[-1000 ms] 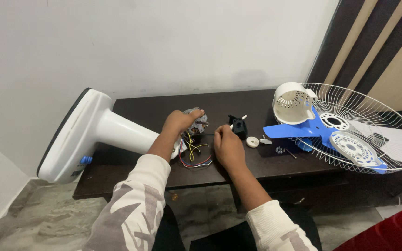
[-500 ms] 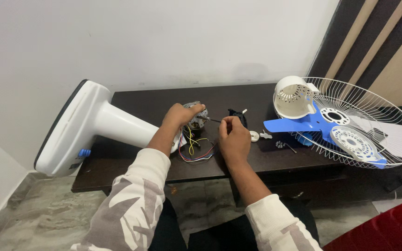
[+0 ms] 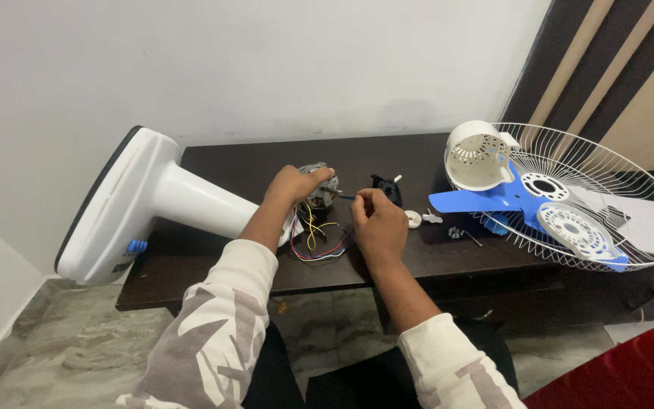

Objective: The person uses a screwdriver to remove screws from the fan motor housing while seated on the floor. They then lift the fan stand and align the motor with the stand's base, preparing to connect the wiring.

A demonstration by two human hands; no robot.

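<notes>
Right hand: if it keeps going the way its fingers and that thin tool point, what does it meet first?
The right hand points left, toward the fan motor that the left hand grips. The thin tool would likely meet the motor first; its tip looks almost there, though depth is unclear.

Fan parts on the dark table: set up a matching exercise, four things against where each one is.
Things:
1. fan motor
2. white fan stand
3. blue fan blade
4. small white knob

Places:
A. lying in the wire guard at the right end
B. on the table just right of the right hand
C. under the left hand
D. tipped over the table's left end

Pairs: 1-C, 2-D, 3-A, 4-B
</notes>
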